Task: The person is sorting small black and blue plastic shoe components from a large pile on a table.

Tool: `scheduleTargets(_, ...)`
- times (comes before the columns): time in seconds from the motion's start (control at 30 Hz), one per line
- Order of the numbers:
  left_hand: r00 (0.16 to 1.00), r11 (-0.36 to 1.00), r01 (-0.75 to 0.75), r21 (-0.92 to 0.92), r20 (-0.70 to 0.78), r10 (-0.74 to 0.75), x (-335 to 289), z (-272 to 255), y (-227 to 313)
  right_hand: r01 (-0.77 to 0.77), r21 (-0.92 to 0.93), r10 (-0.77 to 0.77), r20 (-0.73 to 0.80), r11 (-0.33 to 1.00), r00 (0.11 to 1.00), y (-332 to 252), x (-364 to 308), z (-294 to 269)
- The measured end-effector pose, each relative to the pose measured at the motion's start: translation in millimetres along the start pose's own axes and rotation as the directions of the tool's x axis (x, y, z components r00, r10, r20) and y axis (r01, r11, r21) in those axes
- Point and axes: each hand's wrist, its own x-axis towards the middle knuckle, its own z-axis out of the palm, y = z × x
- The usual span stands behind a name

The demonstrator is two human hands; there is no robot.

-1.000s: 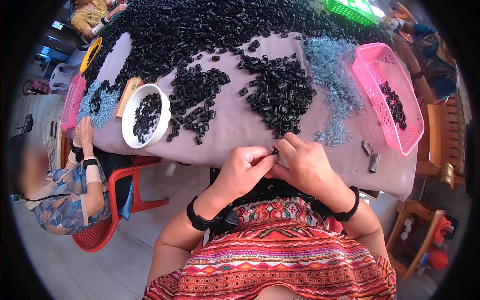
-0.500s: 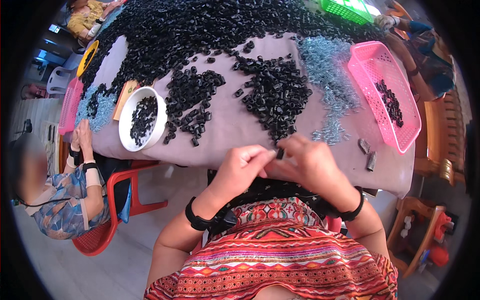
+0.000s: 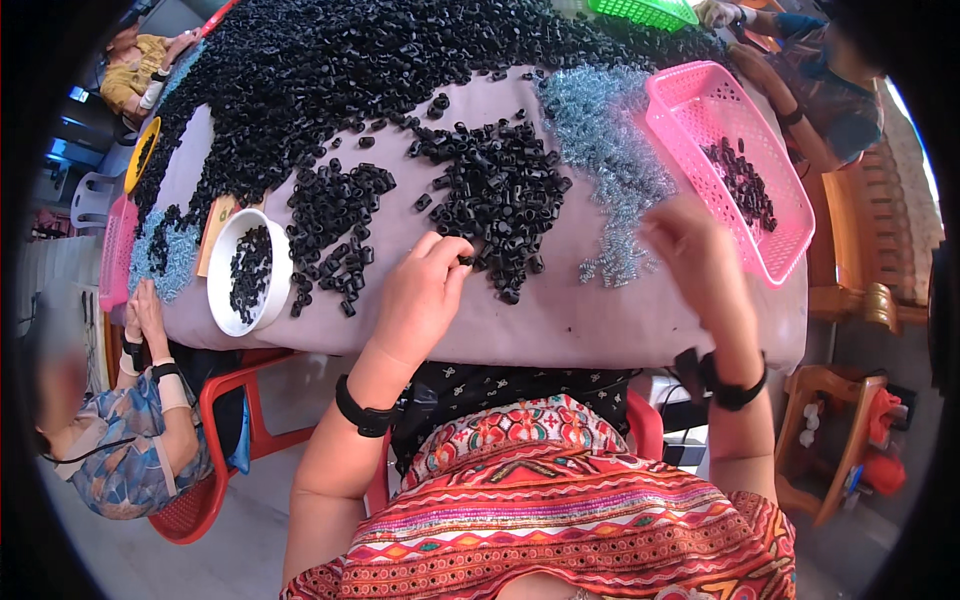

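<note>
Black plastic caps (image 3: 500,195) lie in a loose cluster at the middle of the mauve tablecloth (image 3: 580,335), in front of the person; the left hand (image 3: 420,290) reaches to the near left edge of this cluster, its thumb and fingertips pinching one small black piece (image 3: 466,260); the right hand (image 3: 692,250) is raised at the near right edge of the bluish, translucent coil-like pieces (image 3: 605,145), left of the pink perforated basket (image 3: 678,125); it is blurred by motion, and I cannot tell whether its fingers are spread or pressed together, or whether they hold anything; the two hands are well apart, each wrist bearing a black strap.

More black pieces lie inside the pink basket, along its bottom; a second cluster of caps (image 3: 335,210) sits left of the first, just beside a tilted white bowl (image 3: 281,265) that holds small black pieces too; beyond them a large black heap (image 3: 350,85) covers the far part of the table, with a green basket (image 3: 650,12) at its far right; at the left, a co-worker in a patterned blue top (image 3: 130,455) sits with hands together at the table's edge.
</note>
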Motion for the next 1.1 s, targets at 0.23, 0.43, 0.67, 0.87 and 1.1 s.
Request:
scheduleTargets(0.23, 1.0, 0.998, 0.009, 0.058, 0.003, -0.009, -3.1, -7.6, 0.8, 0.132, -0.142, -0.107, 0.171, 0.981, 0.979, -28.6, -7.1, 45.6)
scheduleTargets(0.43, 0.997, 1.0, 0.005, -0.002, -0.072, -0.005, -4.5, -6.6, -4.5, 0.172, -0.208, -0.129, 0.205, 0.963, 0.97, -28.7, 0.5, 50.6)
scheduleTargets(0.67, 0.992, 0.998, -0.068, -0.013, -0.104, 0.067, 0.7, -6.2, -21.3, -0.115, 0.307, 0.068, 0.157, 0.945, 0.985, -57.2, -5.1, 40.0)
scheduleTargets(0.87, 0.998, 1.0, 0.006, 0.01, -0.066, -0.006, 2.6, -10.2, -11.9, -0.197, 0.442, 0.082, 0.266, 0.875, 0.961, -72.9, -16.9, 44.9)
scheduleTargets(1.1, 0.993, 0.999, -0.028, 0.021, -0.115, 0.03, -9.9, -4.3, -17.4, -0.163, 0.533, 0.009, 0.279, 0.83, 0.96, -74.2, -26.0, 56.3)
